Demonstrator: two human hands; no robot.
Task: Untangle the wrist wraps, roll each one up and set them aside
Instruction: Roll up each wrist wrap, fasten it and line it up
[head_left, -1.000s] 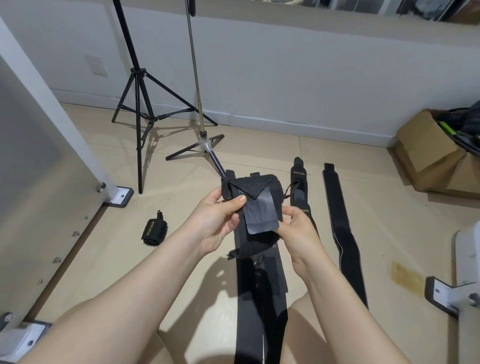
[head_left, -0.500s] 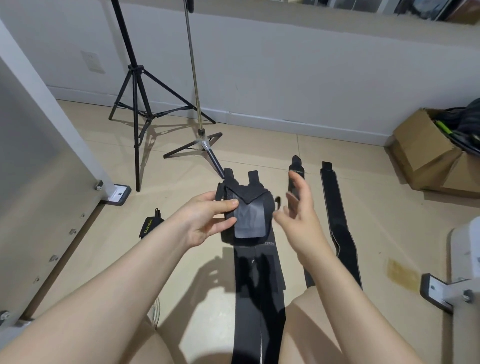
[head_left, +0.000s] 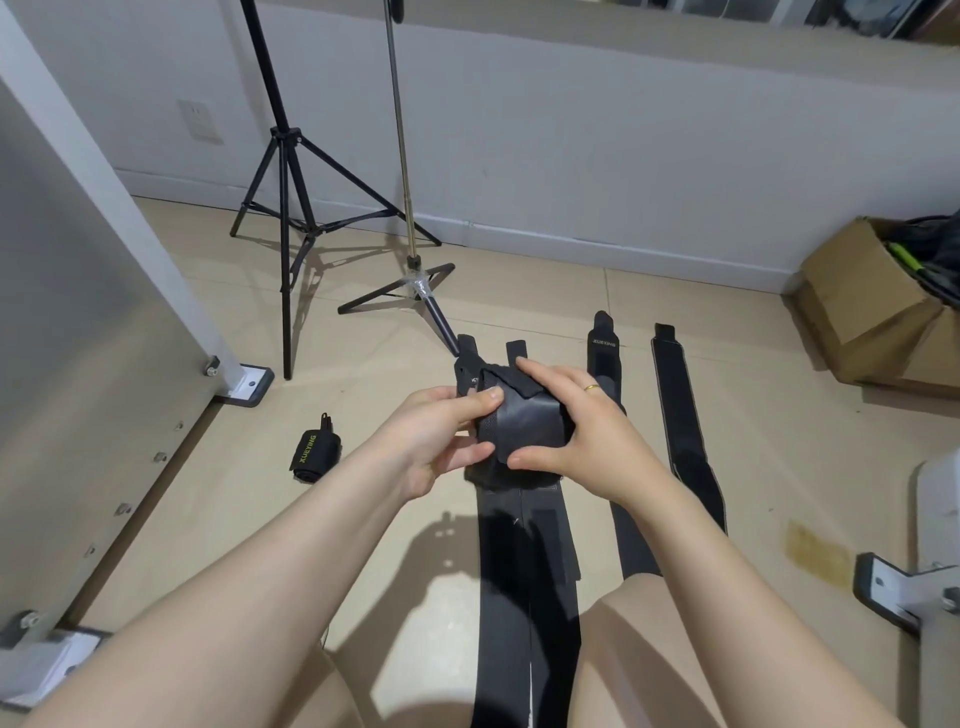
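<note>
1. Where your two forearms meet at the centre of the view, both hands close on one black, half-rolled fabric wrist wrap (head_left: 519, 431), held just above the pale tiled floor (head_left: 753, 415).
2. Your left hand (head_left: 436, 441) grips the left end of this roll: the thumb lies over its top edge and the fingers curl beneath it.
3. Your right hand (head_left: 587, 441) is cupped over the right side of the roll, fingers spread across the top and thumb pressed against the near face; a thin gold ring (head_left: 590, 387) shows on one finger.
4. Two flat black straps (head_left: 527, 597) run side by side from under the roll toward you, passing between your knees; whether they belong to the roll you hold cannot be told.
5. Two narrow strap ends (head_left: 514, 351) stick out on the floor just beyond the roll.
6. Two more unrolled black wrist wraps lie lengthwise on the floor to the right: the nearer one (head_left: 602, 348) bears white lettering, and the farther one (head_left: 685, 436) lies just beside it.
7. One fully rolled black wrist wrap with yellow lettering (head_left: 314, 457) rests on the floor to the left, well apart from your hands.
8. Beyond the wraps stand a black tripod stand (head_left: 285, 208) and a slim metal pole stand with a low black base (head_left: 410, 270).
9. An open brown cardboard box (head_left: 862, 306) sits against the wall at far right.
</note>
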